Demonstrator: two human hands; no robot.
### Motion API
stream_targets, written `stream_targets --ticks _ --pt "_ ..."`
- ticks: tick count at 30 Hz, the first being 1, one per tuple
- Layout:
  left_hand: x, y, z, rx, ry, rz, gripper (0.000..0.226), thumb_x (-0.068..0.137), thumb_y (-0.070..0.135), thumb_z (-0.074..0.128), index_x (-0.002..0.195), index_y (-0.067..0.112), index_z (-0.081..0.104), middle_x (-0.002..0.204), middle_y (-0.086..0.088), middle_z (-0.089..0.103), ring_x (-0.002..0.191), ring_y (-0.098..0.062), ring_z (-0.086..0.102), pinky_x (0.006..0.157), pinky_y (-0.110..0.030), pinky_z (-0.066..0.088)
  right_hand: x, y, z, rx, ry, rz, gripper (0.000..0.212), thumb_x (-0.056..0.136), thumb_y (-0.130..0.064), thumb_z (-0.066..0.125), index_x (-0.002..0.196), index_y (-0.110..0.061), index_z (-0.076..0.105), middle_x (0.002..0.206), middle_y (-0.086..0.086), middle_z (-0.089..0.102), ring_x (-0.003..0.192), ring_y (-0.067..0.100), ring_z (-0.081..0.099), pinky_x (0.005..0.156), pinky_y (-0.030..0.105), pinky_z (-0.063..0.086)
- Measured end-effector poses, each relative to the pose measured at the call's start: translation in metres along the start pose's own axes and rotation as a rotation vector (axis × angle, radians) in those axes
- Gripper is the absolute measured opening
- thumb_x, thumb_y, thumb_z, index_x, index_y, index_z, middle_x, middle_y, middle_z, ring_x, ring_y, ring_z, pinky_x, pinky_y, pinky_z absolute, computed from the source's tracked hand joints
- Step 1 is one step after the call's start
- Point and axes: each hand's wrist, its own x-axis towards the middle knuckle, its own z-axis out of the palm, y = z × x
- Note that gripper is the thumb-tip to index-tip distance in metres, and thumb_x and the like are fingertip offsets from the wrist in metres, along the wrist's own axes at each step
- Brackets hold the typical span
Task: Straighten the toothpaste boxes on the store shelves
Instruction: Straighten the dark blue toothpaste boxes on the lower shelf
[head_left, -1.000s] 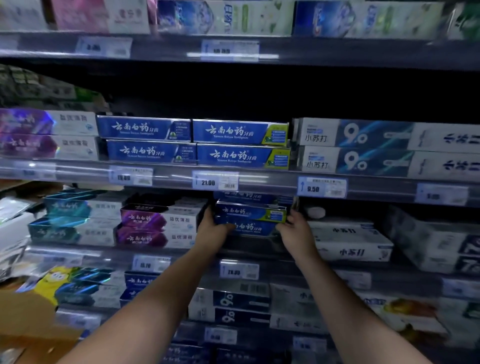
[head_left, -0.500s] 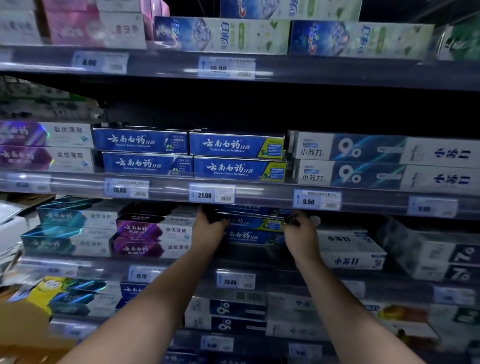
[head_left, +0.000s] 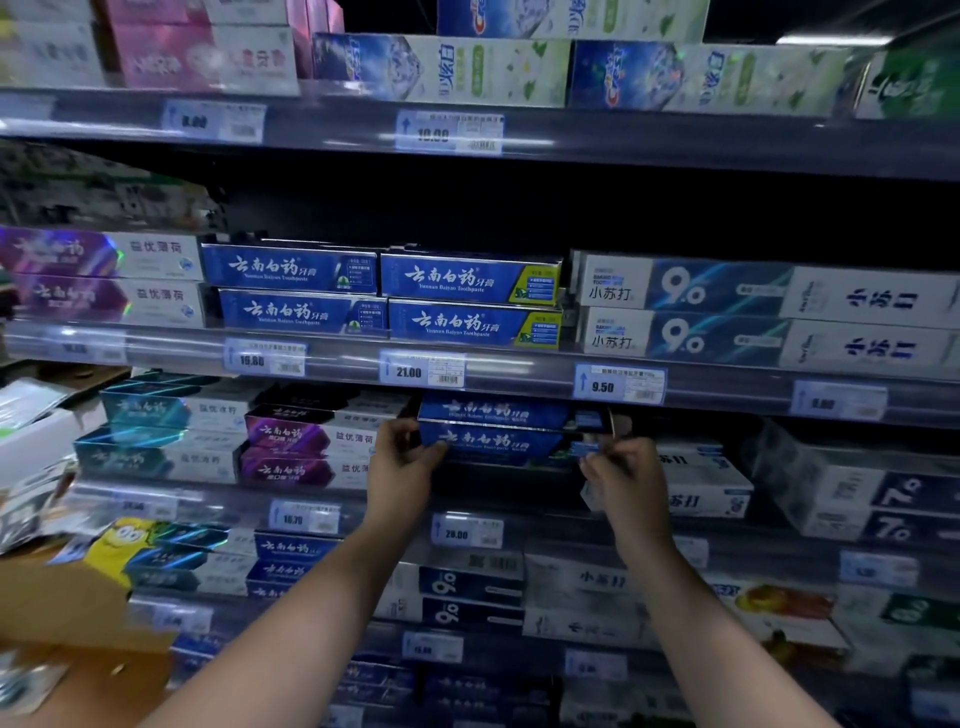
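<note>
My left hand (head_left: 402, 460) grips one end of the blue box (head_left: 496, 445), my right hand (head_left: 626, 480) pinches the other (second box (head_left: 493, 410) stacked on top).

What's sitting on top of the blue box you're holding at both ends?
A second blue box of the same kind lies on the held box. The shelf rail hides its upper edge; behind is too dark.

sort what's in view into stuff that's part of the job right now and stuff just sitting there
In the job: left hand and right hand, each gripping an end of the two stacked blue boxes.

Just sitting: purple boxes, white boxes, price tag, brown cardboard.
</note>
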Motion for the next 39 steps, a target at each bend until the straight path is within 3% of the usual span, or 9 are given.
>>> stream_targets --ticks 9,14,19,23,26,28,32,35,39 --pt "-0.031 0.005 -0.025 0.086 -0.095 -0.040 0.020 0.091 0.006 0.069 0.097 0.010 0.051 0.071 0.015 0.072 0.072 -0.007 0.069 0.056 -0.017 0.050 -0.016 0.002 -0.036 0.013 -0.188 0.052 0.018 0.091 0.002 0.063 0.091 -0.014 0.055 0.107 0.020 0.065 0.102 0.037 0.069 0.091 0.053 0.056" --pt "-0.037 0.023 -0.025 0.046 -0.156 -0.048 0.031 0.092 0.024 0.071 0.121 0.021 0.061 0.109 0.003 0.067 0.100 -0.015 0.067 0.083 -0.029 0.052 -0.018 -0.010 -0.048 0.135 -0.215 0.128 0.004 0.095 -0.003 0.060 0.096 -0.004 0.056 0.111 0.023 0.065 0.103 0.039 0.069 0.089 0.041 0.059" --pt "-0.042 0.035 -0.020 -0.005 -0.200 -0.083 0.024 0.093 0.028 0.068 0.113 0.015 0.072 0.090 -0.007 0.074 0.083 -0.011 0.074 0.082 -0.026 0.059 -0.022 -0.027 -0.060 0.164 -0.224 0.156 0.011 0.095 -0.015 0.063 0.102 -0.008 0.059 0.102 0.020 0.069 0.092 0.033 0.074 0.083 0.037 0.059" --pt "-0.040 0.036 -0.018 0.018 -0.162 -0.170 0.043 0.084 0.048 0.074 0.110 0.013 0.073 0.087 -0.003 0.075 0.084 -0.015 0.072 0.093 -0.040 0.057 -0.021 -0.033 -0.061 0.180 -0.220 0.191 0.014 0.095 -0.020 0.064 0.106 -0.013 0.062 0.103 0.020 0.071 0.087 0.028 0.074 0.075 0.031 0.060" --pt "-0.040 0.032 -0.013 -0.020 -0.138 -0.242 0.030 0.089 0.039 0.072 0.106 0.014 0.075 0.097 -0.009 0.077 0.095 -0.023 0.073 0.094 -0.038 0.057 -0.018 -0.036 -0.062 0.222 -0.217 0.211 0.017 0.093 -0.017 0.066 0.108 -0.010 0.062 0.107 0.023 0.068 0.092 0.030 0.072 0.077 0.031 0.060" --pt "-0.041 0.029 -0.009 -0.071 -0.123 -0.307 0.014 0.096 0.023 0.065 0.101 0.014 0.075 0.089 -0.002 0.078 0.086 -0.015 0.074 0.090 -0.033 0.056 -0.018 -0.038 -0.061 0.275 -0.240 0.216 0.020 0.091 -0.016 0.068 0.108 -0.007 0.063 0.105 0.020 0.069 0.098 0.036 0.070 0.081 0.032 0.059" --pt "-0.039 0.020 -0.002 -0.160 -0.075 -0.440 0.019 0.101 -0.001 0.051 0.107 0.005 0.067 0.097 -0.007 0.075 0.090 -0.020 0.071 0.086 -0.031 0.054 -0.019 -0.042 -0.061 0.443 -0.278 0.300 0.027 0.082 -0.015 0.075 0.107 -0.008 0.068 0.101 0.008 0.072 0.107 0.036 0.066 0.089 0.039 0.058" --pt "-0.038 0.011 0.001 -0.173 -0.036 -0.505 0.017 0.101 -0.004 0.047 0.114 -0.003 0.058 0.112 -0.020 0.065 0.102 -0.029 0.067 0.083 -0.032 0.054 -0.018 -0.045 -0.058 0.499 -0.322 0.335 0.043 0.071 -0.016 0.080 0.111 -0.007 0.069 0.109 0.010 0.072 0.112 0.032 0.065 0.099 0.043 0.054" --pt "-0.040 0.008 0.008 -0.224 0.001 -0.560 0.018 0.102 -0.005 0.045 0.115 -0.007 0.057 0.118 -0.023 0.062 0.109 -0.033 0.065 0.089 -0.035 0.051 -0.016 -0.049 -0.058 0.526 -0.363 0.344 0.050 0.066 -0.014 0.080 0.113 -0.007 0.067 0.107 0.008 0.073 0.104 0.023 0.069 0.092 0.036 0.056"
